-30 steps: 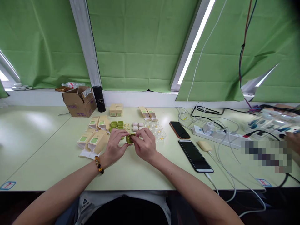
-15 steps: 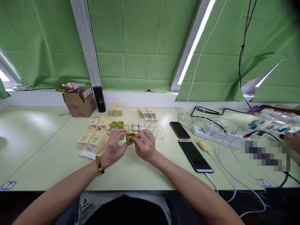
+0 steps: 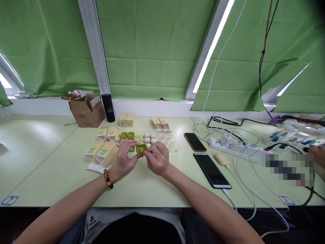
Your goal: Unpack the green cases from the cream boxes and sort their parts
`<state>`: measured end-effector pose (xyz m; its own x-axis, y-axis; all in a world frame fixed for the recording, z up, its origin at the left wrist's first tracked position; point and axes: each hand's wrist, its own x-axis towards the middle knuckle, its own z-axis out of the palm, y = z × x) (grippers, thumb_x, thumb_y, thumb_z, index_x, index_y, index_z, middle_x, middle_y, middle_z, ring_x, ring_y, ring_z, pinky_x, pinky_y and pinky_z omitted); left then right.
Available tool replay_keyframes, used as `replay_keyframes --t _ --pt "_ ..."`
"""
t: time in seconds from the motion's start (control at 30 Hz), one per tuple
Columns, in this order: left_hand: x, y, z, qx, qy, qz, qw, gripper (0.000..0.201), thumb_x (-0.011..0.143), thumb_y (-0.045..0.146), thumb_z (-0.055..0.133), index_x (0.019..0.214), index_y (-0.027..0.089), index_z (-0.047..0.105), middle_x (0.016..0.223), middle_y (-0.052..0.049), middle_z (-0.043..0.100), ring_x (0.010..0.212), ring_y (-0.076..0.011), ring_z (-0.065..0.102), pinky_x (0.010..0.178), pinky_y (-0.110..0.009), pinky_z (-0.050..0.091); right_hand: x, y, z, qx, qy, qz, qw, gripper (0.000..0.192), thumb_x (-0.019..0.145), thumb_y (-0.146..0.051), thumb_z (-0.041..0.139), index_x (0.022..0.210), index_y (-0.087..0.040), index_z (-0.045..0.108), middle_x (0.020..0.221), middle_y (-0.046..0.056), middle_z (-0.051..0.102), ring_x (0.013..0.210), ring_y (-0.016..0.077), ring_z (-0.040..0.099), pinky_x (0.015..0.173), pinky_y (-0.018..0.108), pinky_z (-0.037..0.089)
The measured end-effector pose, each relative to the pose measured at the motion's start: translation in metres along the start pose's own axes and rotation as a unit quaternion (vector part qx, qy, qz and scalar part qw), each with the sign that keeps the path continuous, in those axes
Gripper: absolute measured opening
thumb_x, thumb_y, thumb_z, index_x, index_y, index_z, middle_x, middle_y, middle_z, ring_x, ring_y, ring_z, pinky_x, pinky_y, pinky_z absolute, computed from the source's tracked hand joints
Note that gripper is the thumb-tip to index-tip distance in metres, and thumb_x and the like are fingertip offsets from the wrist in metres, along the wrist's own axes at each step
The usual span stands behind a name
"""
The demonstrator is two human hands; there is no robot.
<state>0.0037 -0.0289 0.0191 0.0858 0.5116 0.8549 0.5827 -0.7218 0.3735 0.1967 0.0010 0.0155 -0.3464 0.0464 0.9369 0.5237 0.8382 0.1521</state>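
Holding small olive-green cup (image 3: 141,148), open side up, both hands

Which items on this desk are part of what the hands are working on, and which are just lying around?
In use:
left hand and right hand, both holding the small green case
more green cases
beige cartons
clear trays

Lying about:
two phones
power strip with cables
cardboard box
black flask

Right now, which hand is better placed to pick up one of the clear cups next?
Probably the right hand: the clear cups sit just beyond it, while the left hand steadies the green case.
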Motion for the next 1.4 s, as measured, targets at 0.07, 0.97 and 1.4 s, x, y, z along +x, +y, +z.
replay_keyframes --t 0.07,0.97,1.4 --pt "0.000 0.001 0.000 0.000 0.002 -0.008 1.000 0.033 0.087 0.031 0.083 0.116 0.025 0.070 0.112 -0.009 0.074 0.107 -0.0285 0.067 0.095 -0.049 0.055 -0.002 0.001 0.001 0.011 -0.009 0.007 1.000 0.018 0.099 -0.015 0.060 0.099 -0.027 0.073 0.082 0.006 0.061 0.085 0.0244 0.054 0.073 0.040 0.043" --pt "0.018 -0.032 -0.010 -0.082 0.078 -0.228 0.967 0.030 0.095 0.044 0.071 0.116 0.022 0.070 0.114 -0.008 0.073 0.094 -0.0195 0.064 0.079 -0.032 0.048 0.009 0.042 0.030 -0.001 -0.250 0.159 0.955 0.015 0.093 -0.009 0.068 0.087 -0.021 0.075 0.088 0.004 0.077 0.096 0.0230 0.058 0.086 0.038 0.037" --pt "0.025 -0.031 -0.009 -0.340 0.092 -0.379 0.856 0.043 0.073 0.055 0.091 0.086 0.016 0.076 0.090 -0.005 0.073 0.084 -0.0156 0.063 0.081 -0.030 0.049 0.021 0.042 0.084 -0.078 -0.430 0.197 0.877 0.019 0.091 -0.016 0.066 0.091 -0.022 0.084 0.103 0.011 0.076 0.107 0.0279 0.052 0.087 0.039 0.032"
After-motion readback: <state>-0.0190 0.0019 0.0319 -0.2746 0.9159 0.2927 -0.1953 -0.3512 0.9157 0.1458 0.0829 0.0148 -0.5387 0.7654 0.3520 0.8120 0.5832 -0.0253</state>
